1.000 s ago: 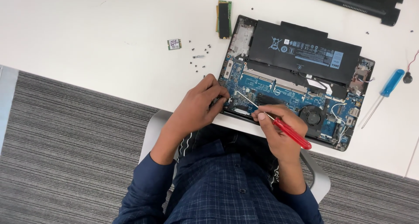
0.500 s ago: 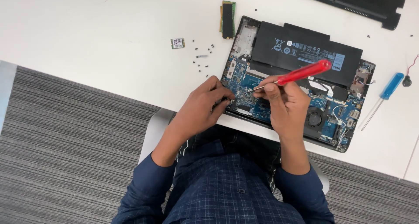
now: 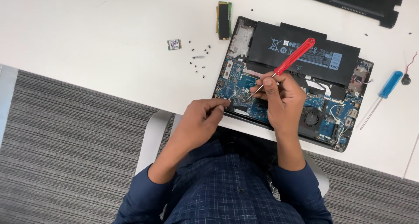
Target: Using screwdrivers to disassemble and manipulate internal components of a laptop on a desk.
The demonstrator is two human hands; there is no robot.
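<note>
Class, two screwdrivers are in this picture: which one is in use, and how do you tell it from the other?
The red-handled screwdriver: the right hand holds it, tip down on the open laptop. The blue-handled screwdriver lies untouched on the white table.

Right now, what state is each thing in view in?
laptop: bottom cover off, board exposed
battery: seated in the laptop
red screwdriver: held tilted, tip down on the board
right hand: gripping the red screwdriver
left hand: fingertips resting on the board's near edge
blue screwdriver: lying unused on the table
screws: loose, scattered
memory stick: removed, lying on the table
</note>
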